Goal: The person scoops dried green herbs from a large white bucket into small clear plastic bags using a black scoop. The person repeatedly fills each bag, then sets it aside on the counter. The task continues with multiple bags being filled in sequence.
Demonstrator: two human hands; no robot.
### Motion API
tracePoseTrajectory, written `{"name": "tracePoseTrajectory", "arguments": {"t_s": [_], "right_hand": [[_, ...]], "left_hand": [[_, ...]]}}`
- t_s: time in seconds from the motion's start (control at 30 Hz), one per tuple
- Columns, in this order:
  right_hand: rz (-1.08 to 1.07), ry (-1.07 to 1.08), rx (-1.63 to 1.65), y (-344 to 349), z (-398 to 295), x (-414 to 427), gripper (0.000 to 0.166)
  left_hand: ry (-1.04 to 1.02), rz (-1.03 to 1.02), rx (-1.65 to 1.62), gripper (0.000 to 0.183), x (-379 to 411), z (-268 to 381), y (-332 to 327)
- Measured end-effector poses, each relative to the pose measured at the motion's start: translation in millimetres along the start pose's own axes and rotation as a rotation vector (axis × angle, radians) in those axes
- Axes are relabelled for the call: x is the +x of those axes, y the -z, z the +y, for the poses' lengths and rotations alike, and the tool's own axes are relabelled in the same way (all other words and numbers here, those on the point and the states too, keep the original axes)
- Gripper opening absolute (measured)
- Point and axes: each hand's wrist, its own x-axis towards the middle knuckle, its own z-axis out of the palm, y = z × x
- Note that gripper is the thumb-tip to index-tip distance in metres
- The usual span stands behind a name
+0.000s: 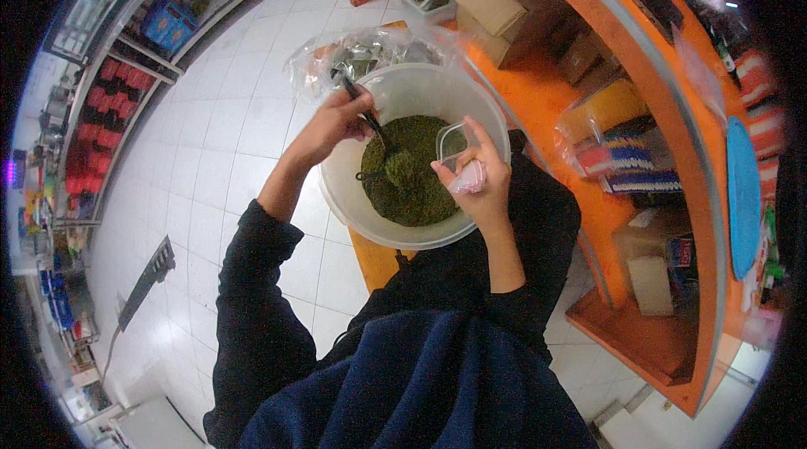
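Note:
My left hand grips the black handle of a spoon over a translucent plastic tub. A heap of green crumbled material sits at the spoon's lower end, hiding its bowl. More dark green crumbled dried material, like ground herb, covers the tub's bottom. Over the tub's right side, my right hand holds a small clear plastic bag with its mouth spread between finger and thumb. Folded pinkish plastic is tucked in the same palm. A black ringed handle lies on the material; its other end is hidden.
Clear plastic bags lie just beyond the tub. An orange shelf counter with cardboard boxes curves along the right. A power strip with a cable rests on the tiled floor at left. Stocked shelves stand farther left.

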Motion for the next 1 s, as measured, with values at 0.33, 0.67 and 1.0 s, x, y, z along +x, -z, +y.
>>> {"name": "tracePoseTrajectory", "arguments": {"t_s": [0.33, 0.67, 1.0], "right_hand": [[-0.092, -0.054, 0.01, 1.1, 0.9, 0.6, 0.069], [-0.061, -0.043, 0.027, -0.7, -0.8, 0.9, 0.068], [-0.017, -0.076, 0.059, -1.8, -3.9, 1.2, 0.073]], "left_hand": [[-0.525, 0.175, 0.203, 0.016, -18.3, 29.3, -60.9], [-0.608, 0.266, 0.166, 0.017, -29.7, 25.0, -69.5], [-0.562, 0.336, 0.206, 0.02, -33.5, 1.8, -57.4]]}}
